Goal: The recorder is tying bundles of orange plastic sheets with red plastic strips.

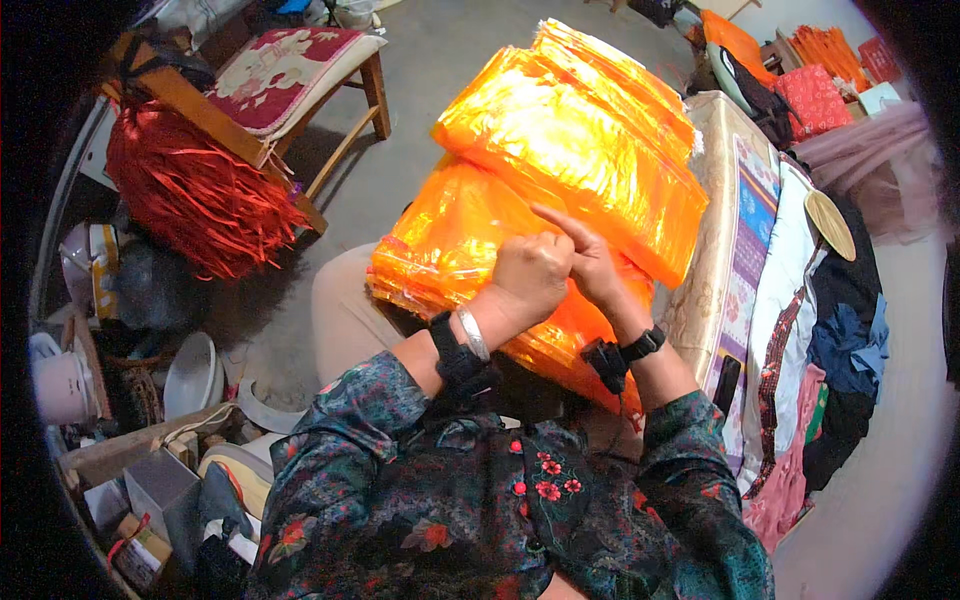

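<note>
A pile of shiny orange plastic sheets [440, 225] lies across my lap, with a thicker folded bundle of orange plastic film [570, 120] on its far part. Above the lower sheets, my left hand [535, 268] is closed with the knuckles up; whatever its fingers may hold is hidden. My right hand [597, 268] meets it at the side, its index finger stretched out toward the left over the film. The right hand's other fingers are partly covered by the left. Both wrists wear black straps, and a silver bangle [473, 334] circles the left one.
At the left, a bunch of red plastic strips [195, 190] hangs from a wooden chair [290, 80]. A wooden box [150, 450] with assorted items sits at lower left, near a white basin [193, 375]. A padded bed edge [705, 230] with clothes [845, 345] runs along the right.
</note>
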A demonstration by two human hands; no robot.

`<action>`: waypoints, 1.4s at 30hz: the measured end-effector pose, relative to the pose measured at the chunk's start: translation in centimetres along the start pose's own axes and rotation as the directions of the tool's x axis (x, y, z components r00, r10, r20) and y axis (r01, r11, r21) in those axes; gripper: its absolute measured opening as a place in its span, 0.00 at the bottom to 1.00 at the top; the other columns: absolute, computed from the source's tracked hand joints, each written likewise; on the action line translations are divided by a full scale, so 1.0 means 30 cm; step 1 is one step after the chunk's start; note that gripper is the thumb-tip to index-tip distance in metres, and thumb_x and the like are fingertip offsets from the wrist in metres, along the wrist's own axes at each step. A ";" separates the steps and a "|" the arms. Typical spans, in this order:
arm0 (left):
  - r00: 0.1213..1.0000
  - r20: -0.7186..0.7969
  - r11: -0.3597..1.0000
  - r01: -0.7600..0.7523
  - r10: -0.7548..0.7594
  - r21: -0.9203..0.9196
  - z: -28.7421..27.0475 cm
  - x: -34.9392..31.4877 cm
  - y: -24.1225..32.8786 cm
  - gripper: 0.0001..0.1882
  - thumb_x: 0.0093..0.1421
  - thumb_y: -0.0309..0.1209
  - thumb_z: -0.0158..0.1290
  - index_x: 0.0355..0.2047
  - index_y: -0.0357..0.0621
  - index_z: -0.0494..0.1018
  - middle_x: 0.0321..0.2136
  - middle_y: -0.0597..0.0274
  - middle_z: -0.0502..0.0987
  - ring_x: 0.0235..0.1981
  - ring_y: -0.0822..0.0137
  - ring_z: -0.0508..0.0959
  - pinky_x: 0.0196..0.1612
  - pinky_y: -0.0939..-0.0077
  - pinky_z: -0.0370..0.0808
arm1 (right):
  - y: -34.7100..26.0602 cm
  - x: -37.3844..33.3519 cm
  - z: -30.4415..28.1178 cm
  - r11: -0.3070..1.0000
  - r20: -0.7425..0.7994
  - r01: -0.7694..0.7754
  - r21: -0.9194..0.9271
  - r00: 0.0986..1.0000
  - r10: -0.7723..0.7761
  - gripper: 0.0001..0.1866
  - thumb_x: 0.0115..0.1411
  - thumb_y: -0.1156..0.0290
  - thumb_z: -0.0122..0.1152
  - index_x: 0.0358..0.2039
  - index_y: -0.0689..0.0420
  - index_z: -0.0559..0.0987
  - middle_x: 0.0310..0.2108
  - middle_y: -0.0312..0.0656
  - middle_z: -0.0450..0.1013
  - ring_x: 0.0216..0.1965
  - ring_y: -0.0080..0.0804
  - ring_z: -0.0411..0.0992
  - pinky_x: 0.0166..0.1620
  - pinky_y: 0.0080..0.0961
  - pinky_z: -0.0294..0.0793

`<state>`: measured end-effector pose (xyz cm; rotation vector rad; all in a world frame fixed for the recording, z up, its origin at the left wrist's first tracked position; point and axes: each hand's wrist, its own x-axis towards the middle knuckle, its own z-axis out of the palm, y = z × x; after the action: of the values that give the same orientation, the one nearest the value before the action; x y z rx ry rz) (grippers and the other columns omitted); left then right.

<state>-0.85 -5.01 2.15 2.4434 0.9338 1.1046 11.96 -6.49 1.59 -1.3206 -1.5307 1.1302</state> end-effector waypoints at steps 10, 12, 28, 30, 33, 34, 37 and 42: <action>0.931 -0.018 0.909 0.359 -0.364 0.210 -0.240 -0.114 -0.118 0.08 0.41 0.24 0.46 0.25 0.37 0.68 0.22 0.48 0.71 0.26 0.49 0.71 0.29 0.63 0.68 | -0.031 -0.034 -0.048 0.933 0.003 -0.184 0.308 0.981 0.193 0.07 0.48 0.74 0.46 0.25 0.56 0.74 0.21 0.33 0.71 0.13 0.12 0.58 0.16 0.10 0.52; 0.876 0.017 0.871 0.477 -0.482 0.118 -0.235 -0.133 -0.117 0.07 0.41 0.23 0.45 0.24 0.37 0.68 0.21 0.47 0.70 0.25 0.48 0.71 0.28 0.61 0.68 | -0.021 -0.037 -0.049 0.954 0.054 -0.185 0.237 0.983 0.177 0.08 0.47 0.75 0.45 0.26 0.57 0.74 0.19 0.32 0.69 0.13 0.12 0.58 0.16 0.10 0.53; 0.968 -0.153 0.980 0.195 -0.199 -0.045 -0.058 -0.071 0.069 0.16 0.42 0.27 0.51 0.32 0.39 0.61 0.25 0.49 0.67 0.27 0.51 0.71 0.31 0.63 0.68 | -0.080 0.000 -0.115 0.956 0.132 -0.235 0.177 0.968 0.213 0.17 0.46 0.79 0.45 0.37 0.55 0.76 0.21 0.29 0.69 0.17 0.12 0.60 0.20 0.10 0.59; 0.926 0.007 0.918 0.375 -0.378 -0.131 -0.027 -0.106 0.039 0.21 0.43 0.27 0.51 0.36 0.40 0.57 0.29 0.46 0.67 0.28 0.48 0.71 0.30 0.57 0.66 | -0.087 0.031 -0.113 0.948 0.115 -0.277 0.159 0.958 0.261 0.15 0.47 0.76 0.47 0.36 0.57 0.76 0.22 0.30 0.70 0.17 0.13 0.61 0.20 0.09 0.59; 0.770 0.217 0.601 0.613 -0.599 -0.513 -0.028 -0.086 -0.012 0.17 0.41 0.20 0.41 0.35 0.37 0.59 0.29 0.41 0.68 0.29 0.44 0.70 0.30 0.57 0.67 | -0.135 0.030 -0.117 0.943 0.040 -0.310 0.123 0.951 0.307 0.13 0.47 0.70 0.51 0.34 0.58 0.76 0.25 0.32 0.71 0.19 0.14 0.63 0.20 0.09 0.59; 0.745 0.083 0.560 0.565 -0.662 -0.606 0.032 -0.085 -0.021 0.14 0.41 0.18 0.40 0.32 0.38 0.60 0.26 0.43 0.69 0.28 0.45 0.70 0.29 0.56 0.66 | -0.104 0.026 -0.141 0.954 -0.003 -0.277 0.114 0.960 0.279 0.13 0.47 0.69 0.51 0.33 0.59 0.76 0.23 0.32 0.70 0.17 0.14 0.62 0.19 0.10 0.57; 0.662 -0.233 0.623 0.444 -0.712 -0.644 0.209 -0.067 -0.106 0.12 0.42 0.16 0.36 0.28 0.39 0.61 0.21 0.51 0.67 0.23 0.54 0.70 0.23 0.64 0.66 | -0.120 0.028 -0.164 0.954 0.015 -0.296 -0.041 0.955 0.297 0.11 0.46 0.71 0.52 0.30 0.60 0.75 0.18 0.33 0.69 0.12 0.13 0.57 0.15 0.11 0.52; 0.452 0.253 -0.070 0.384 -0.855 -0.921 0.080 -0.057 -0.052 0.13 0.44 0.15 0.38 0.28 0.44 0.64 0.23 0.62 0.68 0.23 0.71 0.69 0.18 0.77 0.68 | -0.142 0.035 -0.139 0.955 0.063 -0.269 0.121 0.963 0.264 0.11 0.44 0.75 0.49 0.29 0.60 0.76 0.17 0.35 0.70 0.12 0.16 0.60 0.15 0.11 0.56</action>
<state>-0.55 -5.01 -1.17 0.5170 0.9789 1.2069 14.61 -5.18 6.85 -1.4509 -1.3133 1.4128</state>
